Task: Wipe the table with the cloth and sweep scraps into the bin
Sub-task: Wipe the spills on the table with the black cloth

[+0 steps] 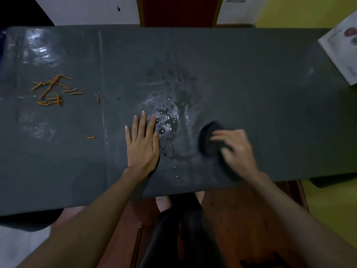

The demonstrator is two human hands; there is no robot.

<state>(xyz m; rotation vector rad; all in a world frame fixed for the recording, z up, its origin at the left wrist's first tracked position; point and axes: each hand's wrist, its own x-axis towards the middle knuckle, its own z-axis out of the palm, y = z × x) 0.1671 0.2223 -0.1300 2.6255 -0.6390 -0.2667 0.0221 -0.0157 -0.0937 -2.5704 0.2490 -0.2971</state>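
Note:
A dark grey table (251, 84) fills the view. At its middle lies a wet patch of spilled liquid (168, 120) with drops around it. My left hand (143, 144) rests flat on the table, fingers spread, just left of the spill. My right hand (235, 149), blurred by motion, presses a dark cloth (209, 138) onto the table to the right of the spill. Several orange scraps (52, 89) are scattered at the left of the table, with one loose scrap (90, 137) nearer the front. No bin is in view.
A white printed box or booklet (342, 51) sits at the table's far right edge. A red-brown chair back (177, 10) stands behind the table. Below the near edge are a wooden seat (241, 219) and my legs.

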